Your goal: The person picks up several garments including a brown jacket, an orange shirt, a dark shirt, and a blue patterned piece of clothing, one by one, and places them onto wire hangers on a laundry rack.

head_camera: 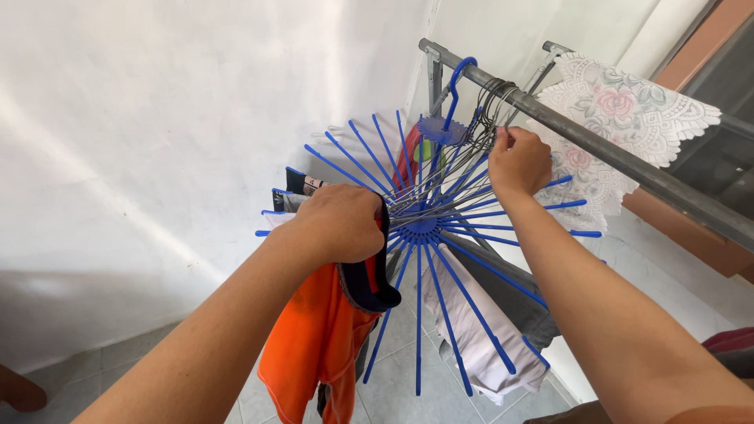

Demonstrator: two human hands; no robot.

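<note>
Up by the metal rail (628,169), right hand (518,163) pinches the bunch of wire hangers (491,102); left hand (339,224) is clenched on an orange garment (310,338) with dark trim, hanging off the blue spoked drying rack (420,228). Fabric looks soft and light, so grab the collar. Lace cloth (620,110) drapes alongside.
</note>
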